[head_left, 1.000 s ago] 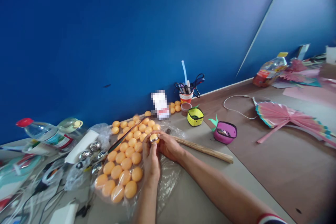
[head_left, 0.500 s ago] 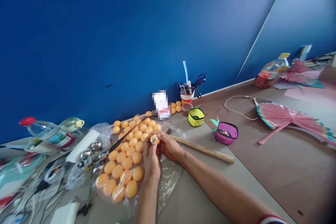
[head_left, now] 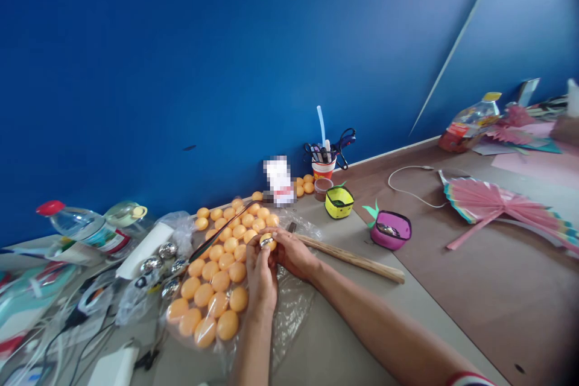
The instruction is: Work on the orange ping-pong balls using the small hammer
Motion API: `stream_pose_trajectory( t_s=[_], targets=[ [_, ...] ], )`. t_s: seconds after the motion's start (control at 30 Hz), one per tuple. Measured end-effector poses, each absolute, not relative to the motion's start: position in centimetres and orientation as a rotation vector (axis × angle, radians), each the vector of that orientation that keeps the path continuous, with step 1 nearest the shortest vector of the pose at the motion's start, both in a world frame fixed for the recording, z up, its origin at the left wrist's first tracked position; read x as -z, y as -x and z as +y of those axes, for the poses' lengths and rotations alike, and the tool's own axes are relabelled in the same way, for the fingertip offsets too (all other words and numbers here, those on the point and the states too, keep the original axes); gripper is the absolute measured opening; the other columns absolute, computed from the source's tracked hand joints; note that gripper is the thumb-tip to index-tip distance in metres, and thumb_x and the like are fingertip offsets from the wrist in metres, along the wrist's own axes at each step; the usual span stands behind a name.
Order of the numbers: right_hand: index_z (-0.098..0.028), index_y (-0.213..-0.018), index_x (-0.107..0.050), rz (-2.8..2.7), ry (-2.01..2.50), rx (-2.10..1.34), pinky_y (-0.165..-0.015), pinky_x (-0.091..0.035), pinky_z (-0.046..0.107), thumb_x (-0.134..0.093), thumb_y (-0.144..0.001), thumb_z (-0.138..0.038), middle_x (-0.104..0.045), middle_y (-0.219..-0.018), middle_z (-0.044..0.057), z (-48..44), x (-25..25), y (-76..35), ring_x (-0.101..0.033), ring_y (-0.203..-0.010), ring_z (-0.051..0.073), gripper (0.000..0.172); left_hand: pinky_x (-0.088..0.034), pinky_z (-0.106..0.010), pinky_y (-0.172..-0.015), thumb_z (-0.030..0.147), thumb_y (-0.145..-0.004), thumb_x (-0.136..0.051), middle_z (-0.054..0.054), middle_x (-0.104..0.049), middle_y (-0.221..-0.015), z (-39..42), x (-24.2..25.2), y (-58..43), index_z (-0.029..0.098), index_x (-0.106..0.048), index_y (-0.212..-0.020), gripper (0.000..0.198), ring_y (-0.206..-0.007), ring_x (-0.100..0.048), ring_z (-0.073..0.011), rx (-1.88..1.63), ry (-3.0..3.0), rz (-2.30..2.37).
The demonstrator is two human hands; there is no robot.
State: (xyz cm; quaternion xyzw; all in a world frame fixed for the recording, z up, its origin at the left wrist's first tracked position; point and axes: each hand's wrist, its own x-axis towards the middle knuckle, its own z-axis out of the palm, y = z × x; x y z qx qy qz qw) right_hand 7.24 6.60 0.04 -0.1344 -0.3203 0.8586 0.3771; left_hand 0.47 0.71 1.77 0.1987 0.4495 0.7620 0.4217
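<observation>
- Left hand (head_left: 262, 282) and right hand (head_left: 295, 256) gripping ball (head_left: 268, 242) between fingers
- Orange balls (head_left: 221, 281) lying in bag (head_left: 290, 310) beside left hand
- Stick (head_left: 359, 261) lying near right hand

Tabletop (head_left: 335, 350) with bagged orange balls (head_left: 220, 281), purple basket (head_left: 389, 241), perhaps a hammer (head_left: 355, 258)

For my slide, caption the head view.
Left hand and right hand hold an orange-and-silver ball near orange balls in clear plastic.
</observation>
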Motion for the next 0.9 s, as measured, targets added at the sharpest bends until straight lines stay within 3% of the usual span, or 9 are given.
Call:
stream_pose_trajectory(
  t_s=[0.17,0.33,0.5,0.7,0.9],
  targets=[
    [-0.018,-0.104,-0.064,-0.837,0.367,-2.184,-0.050,-0.047,0.025,-0.068,-0.082,-0.042,-0.066,-0.073,0.000,6.4,-0.2,-7.2,-0.056,-0.052,0.012,0.033,-0.051,-0.025,-0.078,0.032,-0.069,-0.077,-0.001,-0.070,-0.096,0.7,-1.6,-0.4,0.021,-0.062,-0.099,0.036,-0.089,-0.065,-0.0153,-1.891,-0.484,1.122],
    [-0.018,-0.100,-0.066,-0.806,0.345,-2.185,-0.062,-0.048,0.027,-0.072,-0.079,-0.053,-0.068,-0.085,0.003,5.9,-1.0,-7.5,-0.060,-0.072,0.016,0.041,-0.051,-0.027,-0.083,0.032,-0.074,-0.077,-0.001,-0.068,-0.097,0.7,-0.9,-0.4,0.021,-0.060,-0.102,0.035,-0.092,-0.066,-0.0155,-1.896,-0.572,1.190],
    [-0.019,-0.093,-0.070,-0.878,0.511,-2.053,-0.073,-0.045,0.026,-0.078,-0.073,-0.036,-0.067,-0.083,0.000,5.6,-0.9,-7.2,-0.057,-0.076,0.014,0.027,-0.051,-0.027,-0.083,0.031,-0.075,-0.076,-0.001,-0.067,-0.104,0.8,-0.2,-0.4,0.022,-0.057,-0.105,0.037,-0.092,-0.065,-0.0152,-1.887,-0.619,1.237],
    [-0.019,-0.091,-0.072,-0.893,0.642,-1.977,-0.070,-0.042,0.027,-0.074,-0.073,-0.036,-0.066,-0.077,0.000,5.7,-1.1,-7.0,-0.055,-0.069,0.013,0.025,-0.052,-0.028,-0.083,0.034,-0.077,-0.076,-0.001,-0.065,-0.102,0.7,-0.2,-0.5,0.022,-0.058,-0.107,0.036,-0.093,-0.064,-0.0158,-1.866,-0.690,1.304],
    [-0.018,-0.091,-0.070,-0.860,0.592,-1.988,-0.067,-0.044,0.027,-0.073,-0.075,-0.038,-0.067,-0.079,0.001,5.9,-1.5,-7.1,-0.060,-0.074,0.016,0.026,-0.053,-0.032,-0.089,0.040,-0.077,-0.078,-0.006,-0.066,-0.112,0.7,-0.3,-0.4,0.023,-0.060,-0.116,0.047,-0.101,-0.065,-0.0195,-1.836,-0.739,1.348]
  ],
)
